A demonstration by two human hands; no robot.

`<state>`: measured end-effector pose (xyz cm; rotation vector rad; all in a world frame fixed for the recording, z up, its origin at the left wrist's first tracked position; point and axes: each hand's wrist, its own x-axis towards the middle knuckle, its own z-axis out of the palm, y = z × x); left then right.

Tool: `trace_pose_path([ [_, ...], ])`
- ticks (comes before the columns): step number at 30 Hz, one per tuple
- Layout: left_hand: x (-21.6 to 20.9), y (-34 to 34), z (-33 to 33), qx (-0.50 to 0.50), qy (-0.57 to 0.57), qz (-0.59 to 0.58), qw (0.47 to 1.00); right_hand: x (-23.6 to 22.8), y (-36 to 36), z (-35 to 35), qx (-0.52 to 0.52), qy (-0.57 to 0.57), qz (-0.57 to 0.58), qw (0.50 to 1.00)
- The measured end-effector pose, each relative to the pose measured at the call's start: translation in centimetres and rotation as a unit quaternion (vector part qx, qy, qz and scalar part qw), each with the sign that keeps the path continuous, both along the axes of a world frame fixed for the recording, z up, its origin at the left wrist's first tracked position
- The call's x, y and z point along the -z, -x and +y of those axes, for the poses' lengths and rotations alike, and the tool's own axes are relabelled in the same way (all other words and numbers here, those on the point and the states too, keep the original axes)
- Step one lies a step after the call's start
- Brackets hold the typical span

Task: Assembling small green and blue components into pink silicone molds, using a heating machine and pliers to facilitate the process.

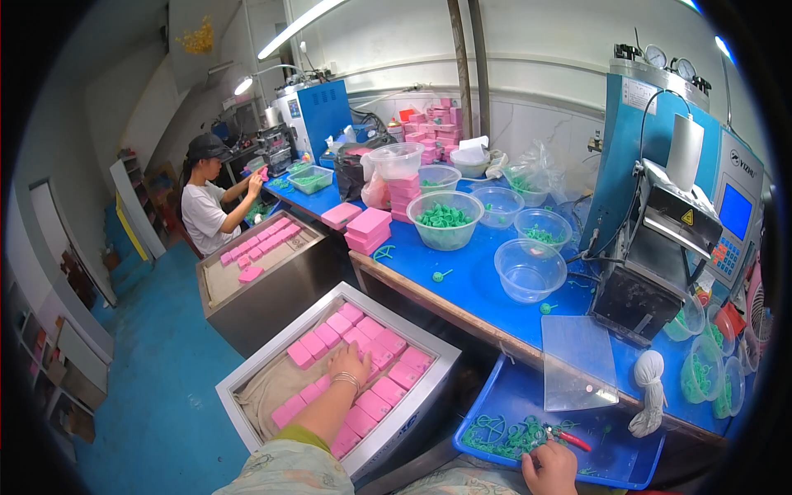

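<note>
My left hand (350, 366) reaches over a metal-framed bin (450, 356), its fingers resting on the pink rectangular blocks (389, 391) laid in rows on beige cloth. The fingers look spread across the block tops; their tips are partly hidden. At the lower edge my right hand (551, 470) is curled, thumb along its side, over the near rim of a blue tray (615, 458). What it holds, if anything, cannot be made out. Red-handled cutters (571, 439) lie just beyond it in the tray, beside a heap of green branched pieces (507, 436).
A blue-topped bench (470, 289) carries clear bowls, one heaped with green pieces (445, 216), and stacked pink blocks (369, 227). A clear sheet (577, 363) overhangs its edge beside a white yarn bundle (649, 384). A machine (660, 223) stands right. Another person (213, 198) works at the far left.
</note>
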<state>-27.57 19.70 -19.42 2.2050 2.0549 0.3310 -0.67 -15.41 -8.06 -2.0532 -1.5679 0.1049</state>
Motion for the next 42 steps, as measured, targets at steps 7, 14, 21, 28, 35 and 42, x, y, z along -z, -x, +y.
trace_pose_path([
  [7,-0.1,0.0,0.0,0.000,0.004,-0.001,1.000,0.1,0.0,0.0,-0.001,0.001,-0.002,1.000],
  [14,-0.4,0.0,0.0,-0.005,0.029,-0.012,0.999,-0.1,0.0,0.0,-0.005,0.003,0.000,1.000],
  [21,-0.3,0.0,0.0,-0.004,0.031,-0.015,0.999,0.0,0.0,0.1,-0.002,0.000,-0.010,1.000],
  [28,0.1,0.1,0.1,0.007,0.014,-0.032,0.999,0.0,0.2,0.0,0.005,0.004,-0.020,1.000],
  [35,1.6,0.6,1.0,0.023,-0.080,0.013,0.996,1.4,-0.8,0.2,-0.010,-0.072,-0.030,0.997],
  [42,3.2,0.6,1.4,0.018,-0.232,-0.006,0.973,1.6,-1.3,-0.5,-0.029,-0.067,0.007,0.997],
])
